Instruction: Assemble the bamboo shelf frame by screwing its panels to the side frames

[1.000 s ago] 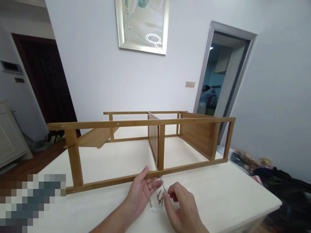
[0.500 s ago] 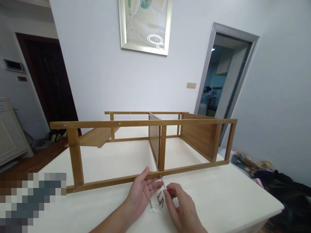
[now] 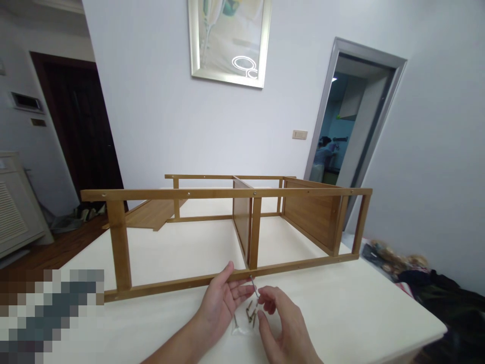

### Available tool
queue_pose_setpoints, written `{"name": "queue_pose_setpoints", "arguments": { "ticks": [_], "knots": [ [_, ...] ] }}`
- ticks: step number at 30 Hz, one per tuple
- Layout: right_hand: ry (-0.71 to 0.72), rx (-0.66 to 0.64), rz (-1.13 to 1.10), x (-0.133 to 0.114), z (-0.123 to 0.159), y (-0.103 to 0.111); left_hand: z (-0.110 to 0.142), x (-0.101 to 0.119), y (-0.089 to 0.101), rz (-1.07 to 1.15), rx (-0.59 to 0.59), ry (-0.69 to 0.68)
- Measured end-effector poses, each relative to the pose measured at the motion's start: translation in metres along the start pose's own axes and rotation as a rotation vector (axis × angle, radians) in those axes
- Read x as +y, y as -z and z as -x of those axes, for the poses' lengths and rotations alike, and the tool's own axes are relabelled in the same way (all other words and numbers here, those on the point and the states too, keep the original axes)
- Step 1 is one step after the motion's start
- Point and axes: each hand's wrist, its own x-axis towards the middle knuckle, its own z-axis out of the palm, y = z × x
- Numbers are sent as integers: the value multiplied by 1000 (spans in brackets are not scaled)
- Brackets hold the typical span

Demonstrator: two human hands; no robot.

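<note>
L hand & R hand grips spread nr hex key; screws in/on clr bag, unclear.

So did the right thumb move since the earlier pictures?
Yes. On the bare right hand, the thumb has shifted toward the person, farther from the long, straight, brown wooden lower rail.

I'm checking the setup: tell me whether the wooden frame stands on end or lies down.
Lying down: the wooden frame has its long rails stretched along the white table and its middle panel on edge.
</note>
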Motion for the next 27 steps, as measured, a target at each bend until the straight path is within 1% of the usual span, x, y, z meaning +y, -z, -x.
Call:
{"name": "queue_pose_setpoints", "arguments": {
  "ticks": [6, 12, 27],
  "knots": [
    [78, -28, 63, 2, -1, -2, 0, -1, 1, 10, -8, -8],
    [132, 0, 100, 4, -1, -3, -2, -2, 3, 20, -14, 1],
    [104, 67, 167, 5, 1, -6, 0, 0, 1, 10, 11, 6]
  ]
}}
